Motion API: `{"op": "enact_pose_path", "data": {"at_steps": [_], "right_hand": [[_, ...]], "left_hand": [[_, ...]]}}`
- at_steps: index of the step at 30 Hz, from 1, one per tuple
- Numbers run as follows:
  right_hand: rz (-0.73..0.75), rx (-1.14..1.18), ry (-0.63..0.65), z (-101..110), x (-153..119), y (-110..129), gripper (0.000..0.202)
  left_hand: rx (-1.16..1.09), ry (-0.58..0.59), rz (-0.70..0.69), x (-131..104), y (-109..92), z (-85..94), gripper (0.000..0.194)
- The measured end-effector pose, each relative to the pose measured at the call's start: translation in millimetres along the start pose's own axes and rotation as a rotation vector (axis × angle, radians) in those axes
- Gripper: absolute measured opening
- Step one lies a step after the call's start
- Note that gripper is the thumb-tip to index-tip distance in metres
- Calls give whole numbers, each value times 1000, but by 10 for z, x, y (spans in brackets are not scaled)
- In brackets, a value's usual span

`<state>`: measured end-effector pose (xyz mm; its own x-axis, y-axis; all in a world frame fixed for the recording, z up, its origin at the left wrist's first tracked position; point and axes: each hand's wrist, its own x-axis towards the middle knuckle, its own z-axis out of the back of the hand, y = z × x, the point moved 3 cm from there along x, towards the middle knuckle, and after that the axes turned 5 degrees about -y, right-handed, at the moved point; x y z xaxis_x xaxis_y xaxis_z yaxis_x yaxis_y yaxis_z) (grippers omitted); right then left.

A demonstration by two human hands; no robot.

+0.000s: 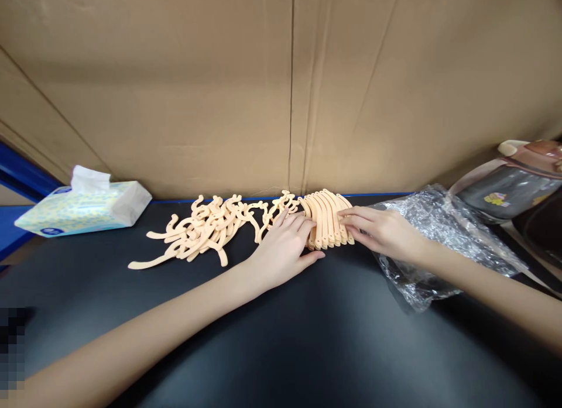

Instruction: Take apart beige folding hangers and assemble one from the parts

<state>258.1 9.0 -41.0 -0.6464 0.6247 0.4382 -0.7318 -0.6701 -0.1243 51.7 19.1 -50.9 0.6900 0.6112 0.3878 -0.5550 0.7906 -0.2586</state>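
Note:
A row of curved, peach-coloured strips (325,218) stands side by side near the back edge of the black table, with small holes at the near ends. Around the left end of this row are the fingers of my left hand (283,247), its thumb lying in front. My right hand (380,229) touches the right end with its fingertips. Together the two hands hold the row between them. To the left lies a loose pile of curved peach pieces (206,223), and smaller peach pieces (259,215) lie behind my left hand.
A tissue pack (83,209) sits at the back left of the black table (281,349). Crumpled clear plastic (439,238) lies under and beside my right forearm. A dark transparent bottle (504,188) is at the far right. Brown cardboard (197,92) rises behind the table.

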Motion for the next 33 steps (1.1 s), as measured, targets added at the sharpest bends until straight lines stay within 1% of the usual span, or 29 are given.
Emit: {"op": "enact_pose_path", "data": {"at_steps": [3,6,9,11,12,13,15,17,21,24,26,28,30,33], "right_hand": [[-27,34,35,59,16,61,26],[-82,-1,87,156,-32,112,31],[-184,-27,187,221,-179,100,52],[-221,-11,270,212,-305,50,67],[-229,1,310,190,-362,12,71],[-232,12,341,158,-410,-36,73],[-252,27,367,76,-467,-162,68],[-282,26,371,-23,-472,-312,61],[-326,4,291,-187,-399,-600,55],[-327,31,262,-262,-358,-726,55],[-340,36,246,-278,-346,-758,56],[-350,31,231,-264,-337,-752,56],[-319,-4,199,-202,-315,-715,53],[-187,-173,89,27,-247,-623,45]], "left_hand": [[50,0,1,-18,-14,0,45],[125,2,14,-57,-22,19,52],[176,25,41,-95,-10,49,54],[191,46,43,-103,1,69,52],[195,56,39,-99,5,76,50],[199,69,34,-93,8,81,48],[211,89,20,-72,9,82,43],[231,91,3,-52,3,76,39],[248,64,-37,-48,-22,70,35],[234,54,-47,-93,-58,100,38],[221,45,-57,-142,-105,141,42],[209,39,-80,-202,-171,185,43],[194,46,-106,-269,-244,222,43],[167,69,-140,-370,-342,262,45]]}}
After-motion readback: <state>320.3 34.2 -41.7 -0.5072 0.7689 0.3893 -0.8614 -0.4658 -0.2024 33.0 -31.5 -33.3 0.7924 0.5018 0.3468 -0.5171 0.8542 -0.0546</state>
